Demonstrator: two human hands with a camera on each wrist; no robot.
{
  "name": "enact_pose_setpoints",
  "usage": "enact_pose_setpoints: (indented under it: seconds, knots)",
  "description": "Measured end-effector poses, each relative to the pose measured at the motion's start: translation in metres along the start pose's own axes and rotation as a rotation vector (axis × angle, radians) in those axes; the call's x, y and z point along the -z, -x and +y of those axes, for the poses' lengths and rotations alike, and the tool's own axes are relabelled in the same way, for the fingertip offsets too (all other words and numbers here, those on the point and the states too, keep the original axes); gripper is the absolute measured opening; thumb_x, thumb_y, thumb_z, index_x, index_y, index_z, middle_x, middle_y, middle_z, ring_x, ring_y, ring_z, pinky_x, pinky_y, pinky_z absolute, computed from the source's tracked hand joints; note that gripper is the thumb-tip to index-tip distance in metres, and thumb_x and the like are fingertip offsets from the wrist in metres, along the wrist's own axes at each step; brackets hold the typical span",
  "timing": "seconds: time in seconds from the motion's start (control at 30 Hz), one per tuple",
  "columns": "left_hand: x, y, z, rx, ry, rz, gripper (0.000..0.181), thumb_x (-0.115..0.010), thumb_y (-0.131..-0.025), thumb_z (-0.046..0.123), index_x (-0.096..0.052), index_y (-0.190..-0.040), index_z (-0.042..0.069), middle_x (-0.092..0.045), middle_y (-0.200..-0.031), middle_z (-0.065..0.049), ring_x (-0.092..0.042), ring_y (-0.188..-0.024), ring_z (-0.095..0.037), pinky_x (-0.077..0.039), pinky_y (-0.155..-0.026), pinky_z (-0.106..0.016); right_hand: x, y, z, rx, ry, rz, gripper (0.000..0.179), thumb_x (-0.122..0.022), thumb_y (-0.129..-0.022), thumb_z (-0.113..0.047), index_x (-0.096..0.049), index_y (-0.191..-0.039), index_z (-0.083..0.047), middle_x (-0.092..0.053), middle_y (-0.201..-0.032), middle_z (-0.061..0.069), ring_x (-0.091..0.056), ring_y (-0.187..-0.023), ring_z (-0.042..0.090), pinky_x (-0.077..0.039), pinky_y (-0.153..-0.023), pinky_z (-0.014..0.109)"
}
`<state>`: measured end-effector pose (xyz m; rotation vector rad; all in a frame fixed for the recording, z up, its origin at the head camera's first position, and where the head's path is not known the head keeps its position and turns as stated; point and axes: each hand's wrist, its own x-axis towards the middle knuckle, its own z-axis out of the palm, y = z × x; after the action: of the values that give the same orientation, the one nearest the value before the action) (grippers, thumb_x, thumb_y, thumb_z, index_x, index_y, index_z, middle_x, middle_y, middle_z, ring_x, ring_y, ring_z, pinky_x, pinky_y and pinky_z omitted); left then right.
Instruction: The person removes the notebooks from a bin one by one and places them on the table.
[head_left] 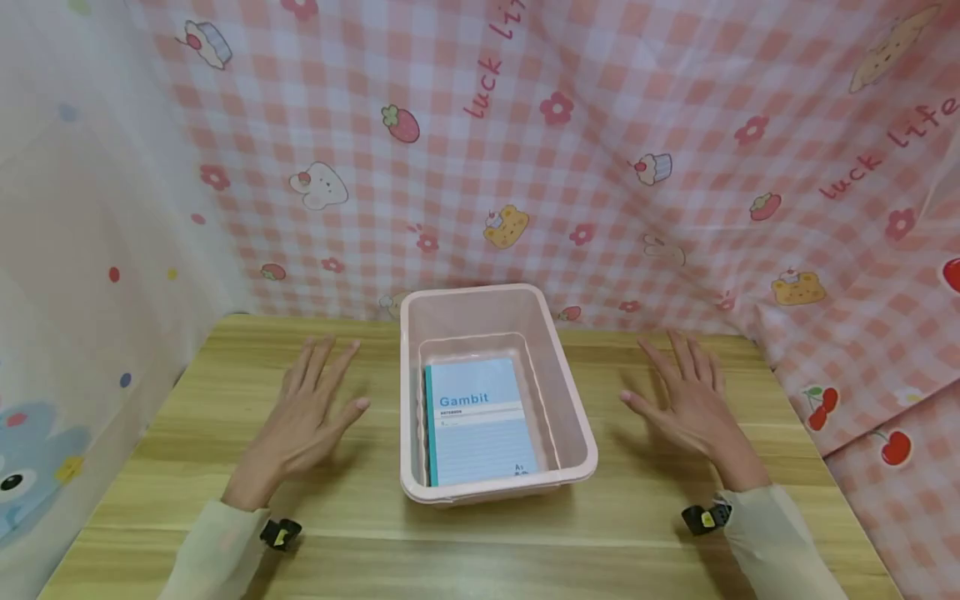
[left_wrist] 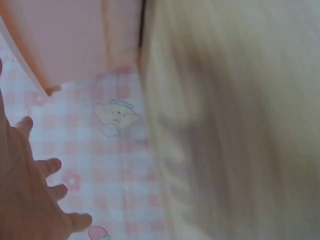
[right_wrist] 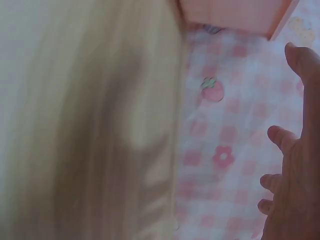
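Note:
A pale pink plastic bin point(head_left: 573, 417) stands in the middle of the wooden table. Flat on its bottom lies a light blue notebook point(head_left: 483, 450) with a teal spine and the word Gambit on its cover. My left hand point(head_left: 307, 417) is to the left of the bin, fingers spread, touching neither bin nor notebook. On the other side, my right hand point(head_left: 690, 408) is likewise spread out and apart from the bin. Both wrist views show part of the bin's wall point(left_wrist: 70, 40) beyond the fingers, and the hands' shadows on the wood.
Behind the table point(head_left: 352, 550) hangs a pink checked cloth point(head_left: 450, 183) with printed fruit and cakes. A white printed cloth point(head_left: 90, 208) hangs at the left, and more checked cloth is at the right. Each sleeve has a small black device point(head_left: 281, 534) at the wrist.

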<state>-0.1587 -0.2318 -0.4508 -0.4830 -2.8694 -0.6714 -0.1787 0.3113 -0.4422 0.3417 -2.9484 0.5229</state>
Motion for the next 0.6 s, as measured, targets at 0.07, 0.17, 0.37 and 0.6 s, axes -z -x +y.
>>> enact_pose_setpoints:
  seconds: [0.07, 0.17, 0.37, 0.6]
  knots:
    - [0.001, -0.002, 0.004, -0.042, 0.031, 0.021, 0.076, -0.051, -0.102, 0.047, -0.012, -0.165, 0.031, -0.003, -0.173, -0.013, 0.002, -0.159, -0.042, -0.012, -0.118, -0.075, 0.001, -0.004, -0.006, 0.022, -0.014, 0.010, 0.085, -0.059, -0.093, -0.060, -0.023, -0.163, -0.029, -0.003, -0.172, 0.018, -0.002, -0.157, 0.048, 0.001, -0.119, 0.072]
    - [0.003, -0.004, 0.013, -0.095, 0.070, 0.051, 0.075, -0.054, -0.101, 0.042, -0.015, -0.165, 0.031, -0.009, -0.173, -0.011, -0.003, -0.160, -0.040, -0.016, -0.117, -0.074, 0.004, -0.011, -0.015, 0.047, -0.030, 0.011, 0.084, -0.059, -0.094, -0.059, -0.023, -0.163, -0.030, -0.004, -0.172, 0.018, -0.004, -0.156, 0.049, -0.003, -0.118, 0.072]
    - [0.001, -0.005, 0.029, -0.171, 0.118, 0.087, 0.076, -0.060, -0.098, 0.034, -0.022, -0.163, 0.030, -0.016, -0.172, -0.005, -0.012, -0.159, -0.037, -0.021, -0.116, -0.075, 0.010, -0.021, -0.030, 0.078, -0.065, 0.000, 0.084, -0.060, -0.095, -0.058, -0.020, -0.164, -0.033, -0.009, -0.172, 0.019, -0.011, -0.156, 0.048, -0.010, -0.118, 0.073]
    - [-0.008, -0.007, 0.053, -0.293, 0.193, 0.118, 0.075, -0.066, -0.093, 0.033, -0.033, -0.160, 0.027, -0.028, -0.169, -0.003, -0.023, -0.157, -0.033, -0.025, -0.120, -0.067, 0.015, -0.031, -0.044, 0.132, -0.068, 0.017, 0.082, -0.061, -0.094, -0.056, -0.023, -0.163, -0.031, -0.008, -0.173, 0.010, -0.012, -0.158, 0.042, -0.013, -0.117, 0.074]
